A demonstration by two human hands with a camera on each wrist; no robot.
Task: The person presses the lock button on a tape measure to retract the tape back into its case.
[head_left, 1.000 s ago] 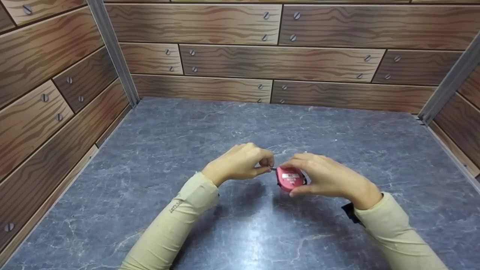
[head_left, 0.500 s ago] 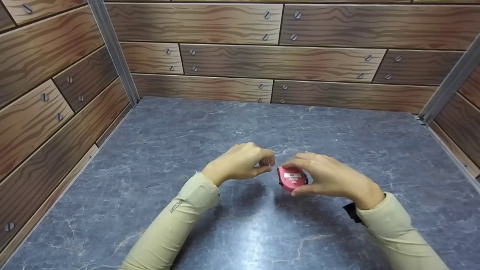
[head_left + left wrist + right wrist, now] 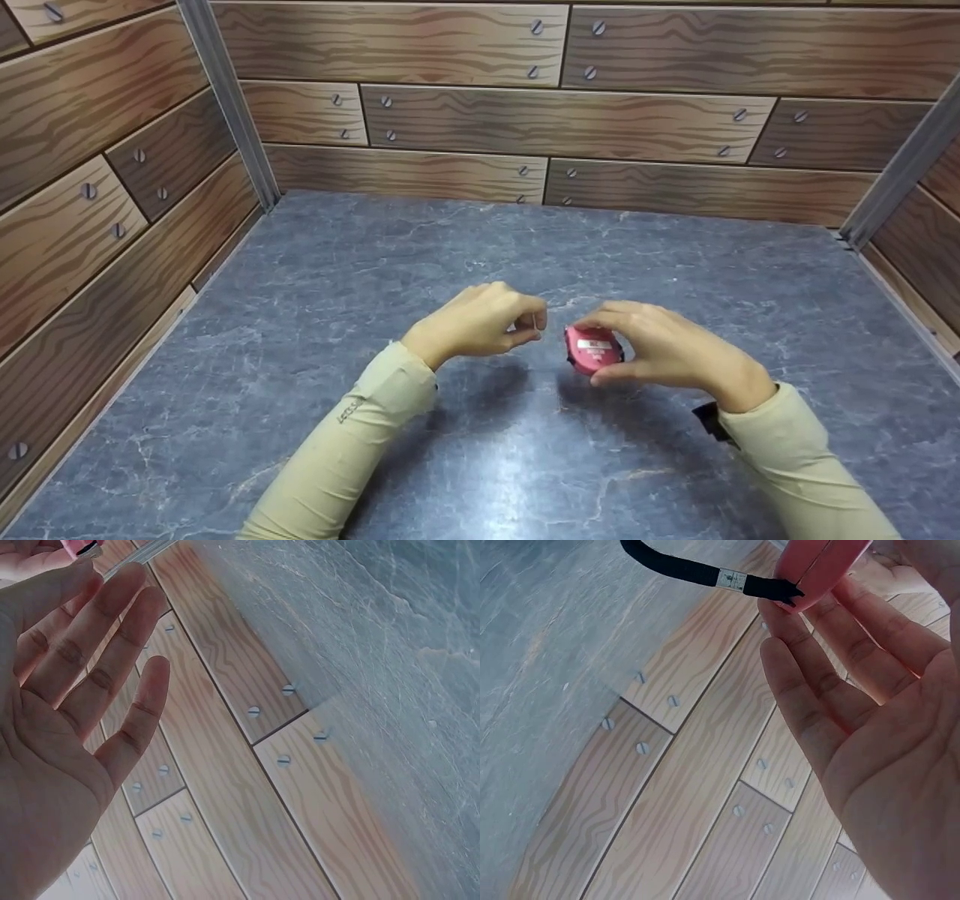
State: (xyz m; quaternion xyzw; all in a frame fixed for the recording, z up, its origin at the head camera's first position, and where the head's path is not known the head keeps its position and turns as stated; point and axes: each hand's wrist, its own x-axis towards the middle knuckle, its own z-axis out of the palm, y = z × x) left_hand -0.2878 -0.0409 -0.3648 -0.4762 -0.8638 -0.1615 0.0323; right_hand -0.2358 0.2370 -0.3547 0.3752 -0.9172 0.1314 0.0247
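In the head view, a round pink tape measure [image 3: 594, 349] with a white label and black trim is held above the table. My right hand [image 3: 660, 345] grips it between thumb and fingers by its right side. In the right wrist view, a black wrist strap [image 3: 682, 568] hangs from the pink case [image 3: 810, 570]. My left hand [image 3: 484, 322] hovers a little to the left of the case, thumb and forefinger tips close together, with no blade showing in the gap. Its other fingers [image 3: 112, 675] are loosely bent in the left wrist view.
The grey-blue marbled table [image 3: 375, 247] lies below both hands. Wood-print panels [image 3: 450, 120] stand at the back and sides, joined by metal corner posts [image 3: 232, 112]. Light-green sleeves [image 3: 352, 435] cover both forearms.
A short dark piece of blade between the left fingertips and the case no longer shows. The right hand has drawn the tape measure slightly to the right. The left hand has barely moved.
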